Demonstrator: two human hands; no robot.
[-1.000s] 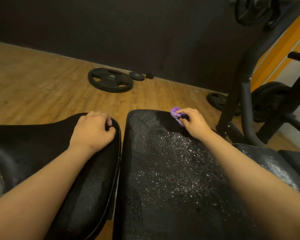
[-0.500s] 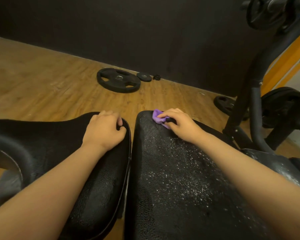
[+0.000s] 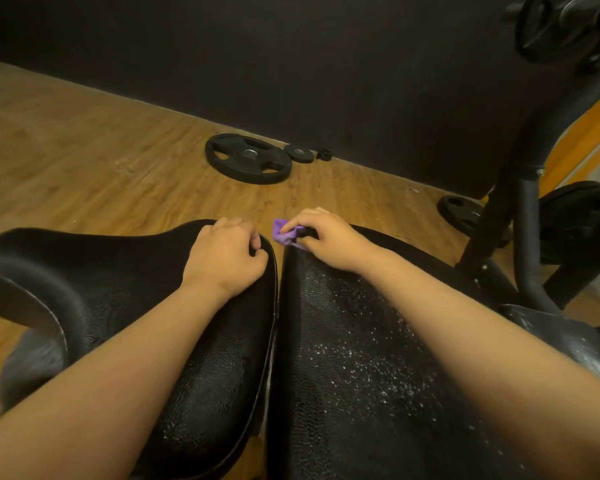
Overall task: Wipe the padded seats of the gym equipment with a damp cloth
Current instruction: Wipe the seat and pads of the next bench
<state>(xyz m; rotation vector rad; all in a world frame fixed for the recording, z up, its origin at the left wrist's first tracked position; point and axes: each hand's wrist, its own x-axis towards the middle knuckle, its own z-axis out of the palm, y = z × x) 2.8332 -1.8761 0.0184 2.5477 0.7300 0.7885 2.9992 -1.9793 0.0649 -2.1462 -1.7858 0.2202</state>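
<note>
Scene: You are looking down along a left seat pad (image 3: 125,271) and a right seat pad (image 3: 354,327), both black and lying side by side, with a narrow gap (image 3: 274,341) running between them and a wooden floor (image 3: 101,161) beyond.
Right hand: Your right hand (image 3: 326,239) is reaching to the far end of the right seat pad. Its grip is curling tight around a small purple cloth (image 3: 283,233), which is bunching out past your fingertips.
Cloth position: The cloth is pressing on that pad's far left corner, just beside the gap.
Left hand: Your left hand (image 3: 226,258) is resting on the far corner of the left seat pad, fingers curling over its edge. It appears to be bracing you.
Key relation: The right pad's long axis is running from your body out to the cloth. Shining droplets (image 3: 371,362) are speckling its middle and right side, so the wet stretch is lying back toward you and rightward from the grip. Your right hand is the nearer one, and the left is sitting across the gap.
Likely stroke: A pull back along the pad's length is looking most probable.
Background: A large weight plate (image 3: 248,158) and a small weight plate (image 3: 298,153) are lying on the floor near a dark wall (image 3: 291,64). A black machine frame (image 3: 513,188) is standing at right.
</note>
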